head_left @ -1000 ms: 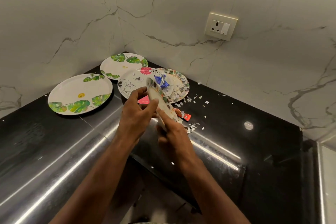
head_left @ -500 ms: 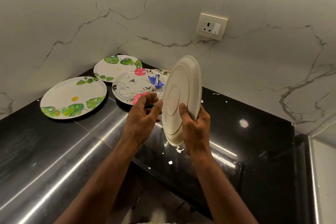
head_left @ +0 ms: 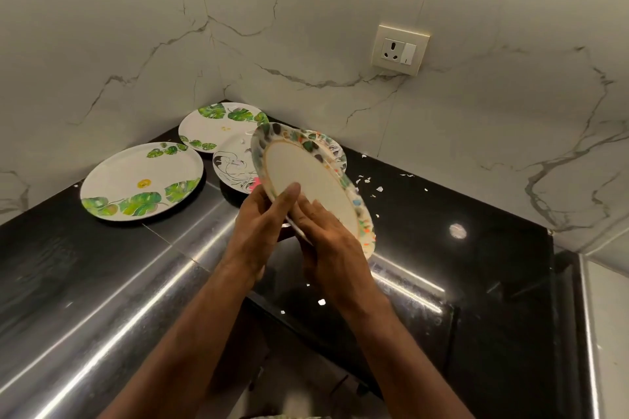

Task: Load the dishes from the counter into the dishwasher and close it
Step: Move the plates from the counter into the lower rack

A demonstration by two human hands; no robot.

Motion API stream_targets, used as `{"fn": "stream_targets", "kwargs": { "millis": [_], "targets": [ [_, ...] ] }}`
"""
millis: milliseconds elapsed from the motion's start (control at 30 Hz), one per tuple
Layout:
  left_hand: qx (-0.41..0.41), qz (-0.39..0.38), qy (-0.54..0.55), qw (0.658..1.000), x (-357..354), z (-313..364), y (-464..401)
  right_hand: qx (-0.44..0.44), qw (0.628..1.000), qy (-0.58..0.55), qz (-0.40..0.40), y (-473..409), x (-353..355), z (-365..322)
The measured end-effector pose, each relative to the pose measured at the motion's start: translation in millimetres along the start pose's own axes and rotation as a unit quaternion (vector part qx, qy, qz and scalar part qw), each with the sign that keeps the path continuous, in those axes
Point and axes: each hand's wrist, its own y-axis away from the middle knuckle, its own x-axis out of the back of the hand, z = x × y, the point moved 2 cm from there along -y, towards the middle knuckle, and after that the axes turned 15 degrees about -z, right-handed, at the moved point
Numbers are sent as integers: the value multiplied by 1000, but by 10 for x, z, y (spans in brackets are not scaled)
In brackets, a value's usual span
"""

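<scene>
Over the black counter (head_left: 493,282), both hands grip a tilted plate (head_left: 306,180) with a speckled rim. Left hand (head_left: 258,231) pinches its near edge, thumb on the face; right hand (head_left: 326,241) grasps beside it, fingers hidden underneath. Three plates lie behind; the flowered one (head_left: 235,173) is half covered.

A glossy black desk (head_left: 476,282) carries three plates beyond and left of the left hand (head_left: 258,224): a leaf-print plate (head_left: 136,180) farthest left, another leaf-print plate (head_left: 218,127) in the corner, and a floral plate (head_left: 235,170) nearest. White scraps (head_left: 369,180) lie scattered beyond the right hand (head_left: 330,241).
</scene>
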Motion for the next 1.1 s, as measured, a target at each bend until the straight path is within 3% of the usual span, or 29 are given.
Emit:
{"fn": "stream_targets", "kwargs": {
  "millis": [133, 333, 467, 767, 1100],
  "targets": [
    [-5, 27, 22, 999, 93, -156, 3, 8, 994, 92, -54, 4, -18, 61],
    [44, 86, 81, 992, 159, -331, 10, -67, 994, -17, -81, 34, 0, 103],
    [45, 59, 40, 996, 134, -294, 10, -116, 992, -8, -50, 62, 50, 174],
    [107, -99, -5, 989, -121, -497, -41, -212, 976, 42, -1, 297, -7, 233],
    [194, -293, -4, 936, -573, -904, 85, -378, 923, 47, 46, 1085, -186, 222]
  ]
}}
